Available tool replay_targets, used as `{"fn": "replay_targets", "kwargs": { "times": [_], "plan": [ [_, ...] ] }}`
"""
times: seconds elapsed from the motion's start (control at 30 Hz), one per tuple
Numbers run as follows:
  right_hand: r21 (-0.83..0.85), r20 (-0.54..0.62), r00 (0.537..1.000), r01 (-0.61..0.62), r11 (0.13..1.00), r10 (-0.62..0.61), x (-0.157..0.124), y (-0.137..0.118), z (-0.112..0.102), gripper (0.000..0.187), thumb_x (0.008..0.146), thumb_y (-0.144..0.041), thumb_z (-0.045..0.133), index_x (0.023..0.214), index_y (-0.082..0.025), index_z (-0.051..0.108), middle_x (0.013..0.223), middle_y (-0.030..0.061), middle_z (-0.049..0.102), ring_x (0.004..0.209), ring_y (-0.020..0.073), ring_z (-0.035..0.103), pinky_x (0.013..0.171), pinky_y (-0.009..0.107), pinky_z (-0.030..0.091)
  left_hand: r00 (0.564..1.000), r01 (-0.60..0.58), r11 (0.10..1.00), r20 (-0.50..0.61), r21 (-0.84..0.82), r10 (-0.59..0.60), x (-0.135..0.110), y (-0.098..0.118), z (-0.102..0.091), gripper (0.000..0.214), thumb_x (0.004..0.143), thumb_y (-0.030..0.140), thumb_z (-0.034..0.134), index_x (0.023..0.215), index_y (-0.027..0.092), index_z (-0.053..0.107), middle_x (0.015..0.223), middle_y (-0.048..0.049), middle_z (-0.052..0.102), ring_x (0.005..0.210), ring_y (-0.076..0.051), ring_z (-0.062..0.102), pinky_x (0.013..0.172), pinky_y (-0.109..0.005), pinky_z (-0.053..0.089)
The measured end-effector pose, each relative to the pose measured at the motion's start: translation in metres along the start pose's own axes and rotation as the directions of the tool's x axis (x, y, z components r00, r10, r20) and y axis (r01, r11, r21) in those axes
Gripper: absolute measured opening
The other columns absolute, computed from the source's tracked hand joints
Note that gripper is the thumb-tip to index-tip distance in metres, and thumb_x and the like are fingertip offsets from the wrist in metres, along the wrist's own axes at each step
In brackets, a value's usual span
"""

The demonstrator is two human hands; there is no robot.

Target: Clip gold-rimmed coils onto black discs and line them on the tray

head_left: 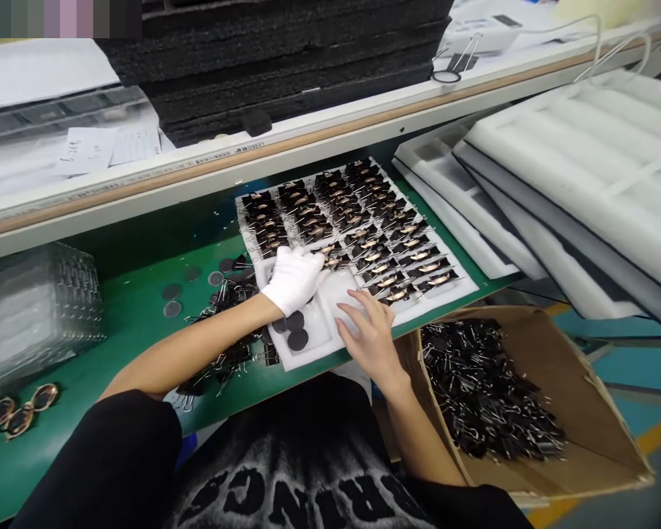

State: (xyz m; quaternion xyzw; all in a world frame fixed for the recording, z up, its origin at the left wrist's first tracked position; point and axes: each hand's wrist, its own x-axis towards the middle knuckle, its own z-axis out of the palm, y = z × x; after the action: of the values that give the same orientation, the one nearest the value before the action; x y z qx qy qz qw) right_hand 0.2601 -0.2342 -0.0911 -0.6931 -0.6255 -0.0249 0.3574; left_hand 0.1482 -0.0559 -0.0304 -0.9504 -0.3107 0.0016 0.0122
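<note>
Spreading across the scene, the green work mat (132, 323) carries everything, with a white foam tray (308, 345) lying on it at centre. Right of that tray, stacked white foam trays (573, 169) lean over the mat's edge, and just below them, beside the tray's near right corner, an open cardboard box (600, 433) holds a heap of black binder clips (485, 389). Behind the tray, on the shelf above, sits a stack of black foam sheets (286, 66). Far left of the tray stands a clear plastic tray stack (33, 308).

Most of the foam tray is filled with rows of clipped parts (363, 228); its near pockets are partly bare. A loose pile of binder clips (225, 323) lies against the tray's left edge. The left hand (293, 278), in a white glove, rests curled on the tray's near left part; whether it grips anything I cannot tell. The bare right hand (370, 334) lies open, fingers spread flat on a near pocket, holding nothing. Small dark round discs (294, 330) lie in the pocket between the hands.
</note>
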Motion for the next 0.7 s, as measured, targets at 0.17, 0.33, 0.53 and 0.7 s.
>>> {"fn": "replay_targets", "kwargs": {
  "times": [0.17, 0.33, 0.53, 0.7],
  "plan": [
    [-0.017, 0.117, 0.993, 0.027, 0.999, -0.025, 0.007, -0.012, 0.009, 0.021, 0.103, -0.023, 0.055, 0.120, -0.022, 0.067, 0.140, 0.0165, 0.064, 0.138, 0.0331, 0.054, 0.108, 0.051, 0.034, 0.999, 0.050, 0.998, 0.007, 0.028, -0.050, 0.005, 0.004, 0.003, 0.034, 0.100, 0.038, 0.051, 0.109, 0.010, 0.068, 0.111, -0.0247, 0.069, 0.112, -0.042, 0.057, 0.087, -0.054, 0.036],
    [-0.044, 0.311, 0.948, 0.091, 0.995, -0.072, 0.016, -0.019, 0.017, 0.025, 0.106, -0.027, 0.051, 0.125, -0.020, 0.065, 0.137, 0.0184, 0.063, 0.129, 0.0327, 0.057, 0.103, 0.050, 0.035, 0.997, 0.073, 0.997, 0.032, 0.014, -0.073, 0.005, 0.004, 0.007, 0.031, 0.100, 0.034, 0.052, 0.108, 0.008, 0.067, 0.103, -0.0244, 0.071, 0.101, -0.039, 0.063, 0.088, -0.053, 0.036],
    [-0.042, 0.337, 0.939, 0.087, 0.995, -0.068, 0.018, -0.018, 0.029, 0.027, 0.105, -0.029, 0.051, 0.125, -0.017, 0.066, 0.133, 0.0205, 0.059, 0.124, 0.0335, 0.059, 0.101, 0.051, 0.038, 0.995, 0.084, 0.996, 0.062, 0.004, -0.084, 0.008, 0.007, 0.003, 0.031, 0.099, 0.032, 0.055, 0.111, 0.007, 0.067, 0.101, -0.0233, 0.072, 0.098, -0.038, 0.065, 0.089, -0.052, 0.036],
    [-0.043, 0.337, 0.939, 0.087, 0.995, -0.068, 0.014, -0.013, 0.028, 0.028, 0.107, -0.031, 0.048, 0.125, -0.018, 0.066, 0.137, 0.0195, 0.058, 0.125, 0.0317, 0.059, 0.104, 0.050, 0.038, 0.995, 0.038, 0.999, -0.096, -0.036, -0.041, -0.039, -0.016, -0.030, 0.042, 0.102, 0.047, 0.048, 0.118, 0.013, 0.067, 0.101, -0.0156, 0.074, 0.098, -0.036, 0.066, 0.086, -0.049, 0.039]
  ]
}}
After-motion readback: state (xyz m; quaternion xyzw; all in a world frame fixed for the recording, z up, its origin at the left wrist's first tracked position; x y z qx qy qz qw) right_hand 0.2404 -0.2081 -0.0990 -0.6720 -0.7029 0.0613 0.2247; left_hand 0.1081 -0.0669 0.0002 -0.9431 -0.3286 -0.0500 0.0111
